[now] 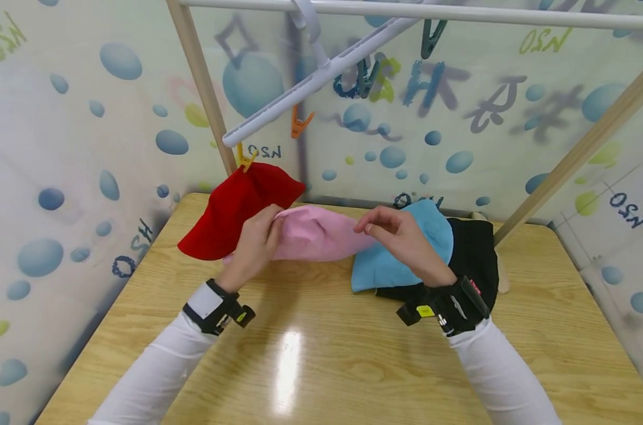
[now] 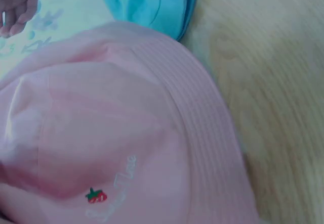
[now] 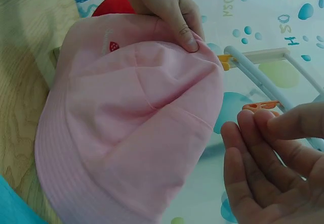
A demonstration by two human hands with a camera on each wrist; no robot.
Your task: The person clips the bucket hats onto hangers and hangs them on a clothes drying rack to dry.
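Note:
A pink hat [image 1: 321, 236] with a strawberry mark [image 3: 114, 46] hangs from my left hand [image 1: 254, 239], its thumb and fingers pinching the hat's edge. My right hand [image 1: 403, 239] is beside the hat's right end, fingers relaxed and bent a little; in the right wrist view this hand [image 3: 273, 158] holds nothing. The red hat [image 1: 236, 206] is clipped by a yellow clip [image 1: 245, 158] to the left end of a white hanger [image 1: 321, 77]. Below my right hand, a light blue hat [image 1: 385, 265] lies over a black hat [image 1: 475, 254].
An orange clip [image 1: 300, 123] and dark green clips [image 1: 431, 40] hang from the hanger, which is on a white rail [image 1: 480, 15]. Wooden posts [image 1: 206, 88] stand at left and right. The wooden table [image 1: 353, 366] extends beneath, with patterned walls around it.

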